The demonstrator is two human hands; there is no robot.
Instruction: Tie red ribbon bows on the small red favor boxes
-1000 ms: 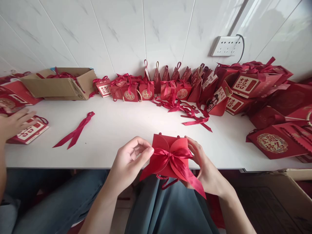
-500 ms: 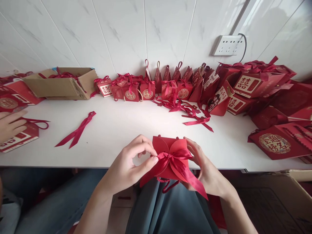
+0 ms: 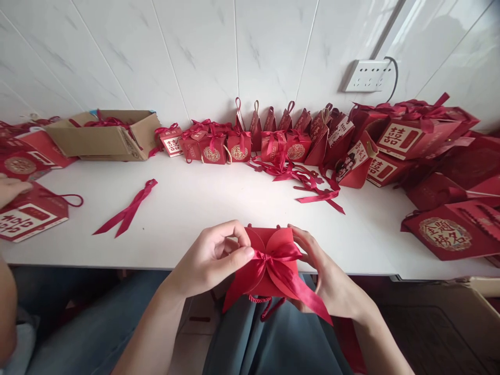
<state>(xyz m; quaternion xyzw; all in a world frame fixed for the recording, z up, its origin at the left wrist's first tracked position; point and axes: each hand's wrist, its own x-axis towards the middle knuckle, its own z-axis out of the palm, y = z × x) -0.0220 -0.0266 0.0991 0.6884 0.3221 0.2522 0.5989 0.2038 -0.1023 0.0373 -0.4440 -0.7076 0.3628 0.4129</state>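
Observation:
A small red gift box [image 3: 269,245] with rounded flaps rests at the table's front edge above my lap. A red satin ribbon bow [image 3: 279,259] is tied across its top, one tail hanging down to the right. My left hand [image 3: 213,258] is closed in a pinch on the bow's left loop. My right hand [image 3: 326,276] grips the box's right side with curled fingers next to the bow's right loop. A red cord handle dangles under the box.
A row of finished red gift boxes [image 3: 242,143] lines the wall. Loose red ribbons [image 3: 127,211] lie on the white table [image 3: 195,203]. A cardboard box [image 3: 103,135] sits back left. Larger red boxes [image 3: 445,234] pile up at right. Another person's hand [image 3: 10,190] is at the left edge.
My left fingers have closed from spread apart into a tight pinch on the bow's left loop. The other person's hand at left has drawn back off the flat red box.

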